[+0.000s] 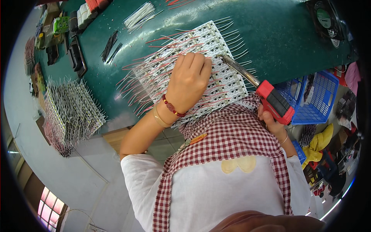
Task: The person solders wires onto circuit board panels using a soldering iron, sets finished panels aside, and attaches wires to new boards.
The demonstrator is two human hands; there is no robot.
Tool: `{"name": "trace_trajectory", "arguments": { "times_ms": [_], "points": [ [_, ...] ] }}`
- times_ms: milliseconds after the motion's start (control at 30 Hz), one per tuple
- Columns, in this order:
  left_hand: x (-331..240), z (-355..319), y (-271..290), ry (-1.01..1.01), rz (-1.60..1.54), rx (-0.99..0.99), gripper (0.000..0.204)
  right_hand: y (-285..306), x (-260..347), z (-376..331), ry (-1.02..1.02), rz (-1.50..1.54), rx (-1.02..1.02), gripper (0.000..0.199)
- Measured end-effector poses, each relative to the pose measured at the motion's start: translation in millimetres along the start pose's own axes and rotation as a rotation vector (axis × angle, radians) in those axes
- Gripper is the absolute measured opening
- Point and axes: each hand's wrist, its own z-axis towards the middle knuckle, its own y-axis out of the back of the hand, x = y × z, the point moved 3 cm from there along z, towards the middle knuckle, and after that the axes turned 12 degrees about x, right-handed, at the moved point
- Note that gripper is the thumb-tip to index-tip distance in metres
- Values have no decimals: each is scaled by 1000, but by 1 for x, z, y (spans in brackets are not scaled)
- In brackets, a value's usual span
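The left hand (191, 79) bends over the wired circuit-board panel (223, 77) on the green tabletop (278, 50), fingers curled; whether they pinch anything, I cannot tell. The panel looks light, stiff and easily snagged, best held by its edges. Further right, the right hand (271, 124) grasps the soldering iron (266, 91), probably safe only by its handle.

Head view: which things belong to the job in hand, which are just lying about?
In the job:
circuit-board panel, under the left hand
red-and-black tool, in the right hand
loose white wires, probably: similar ones stick out of the panel
stack of wired boards, likely

Lying about, apparently:
blue basket
yellow item
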Motion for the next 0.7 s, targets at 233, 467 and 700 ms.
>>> {"name": "trace_trajectory", "arguments": {
  "times_ms": [233,467,700],
  "points": [
    [1,1,12,9,25,71,24,0,2,0,50,-19,-10,27],
    [4,-3,11,-21,-22,58,28,-4,-1,5,112,-42,8,20],
    [5,-1,6,-16,-60,32,26,-4,-4,6,119,-132,11,20]
  ]
}}
